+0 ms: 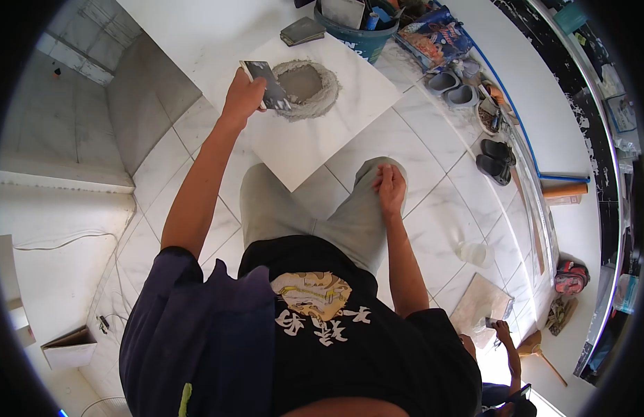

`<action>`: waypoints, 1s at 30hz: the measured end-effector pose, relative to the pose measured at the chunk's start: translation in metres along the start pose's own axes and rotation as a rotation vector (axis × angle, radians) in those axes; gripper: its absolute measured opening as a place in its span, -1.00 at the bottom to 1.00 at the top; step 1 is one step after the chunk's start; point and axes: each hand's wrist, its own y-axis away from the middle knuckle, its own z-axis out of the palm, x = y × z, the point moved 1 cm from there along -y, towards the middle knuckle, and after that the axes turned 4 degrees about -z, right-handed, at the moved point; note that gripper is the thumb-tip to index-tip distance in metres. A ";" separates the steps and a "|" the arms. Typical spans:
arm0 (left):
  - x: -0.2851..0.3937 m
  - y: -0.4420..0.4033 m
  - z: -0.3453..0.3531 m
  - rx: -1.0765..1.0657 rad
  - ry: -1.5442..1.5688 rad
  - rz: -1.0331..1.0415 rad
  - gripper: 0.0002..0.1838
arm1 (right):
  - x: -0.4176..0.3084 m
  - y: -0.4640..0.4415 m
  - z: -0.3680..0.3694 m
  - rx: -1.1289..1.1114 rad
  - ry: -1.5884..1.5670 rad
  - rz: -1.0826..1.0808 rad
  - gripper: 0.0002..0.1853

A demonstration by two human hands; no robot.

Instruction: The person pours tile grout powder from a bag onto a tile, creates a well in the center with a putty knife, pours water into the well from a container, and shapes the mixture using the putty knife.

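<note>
My left hand point(243, 97) is closed around a dark, flat rectangular slab point(265, 82) with a pale edge. I hold the slab tilted at the left rim of a ring of grey cement mix point(327, 97). Inside that ring lies a smooth, wet-looking grey pool. The mix sits on a large white board point(364, 104) in front of my knees. My right hand point(390, 189) rests on my right knee, its fingers curled and nothing visible in them.
Beyond the board's mix lies a stack of dark slabs point(302, 30), beside a tool-filled bucket point(364, 42). Grey clogs point(461, 96) and black shoes point(496, 161) stand to the right. Another person's hand point(501, 326) works over a tile point(475, 302) at lower right, near a broom point(534, 344).
</note>
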 end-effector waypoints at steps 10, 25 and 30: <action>0.052 0.010 0.010 0.010 -0.476 0.156 -0.45 | 0.013 -0.002 -0.001 0.023 0.002 -0.007 -0.61; 0.009 -0.050 -0.001 0.057 -0.414 0.625 -0.33 | 0.008 -0.001 -0.005 0.110 0.110 -0.156 -0.69; 0.024 -0.038 -0.011 0.025 -0.488 0.676 -0.41 | 0.005 -0.003 -0.005 0.129 0.136 -0.128 -0.69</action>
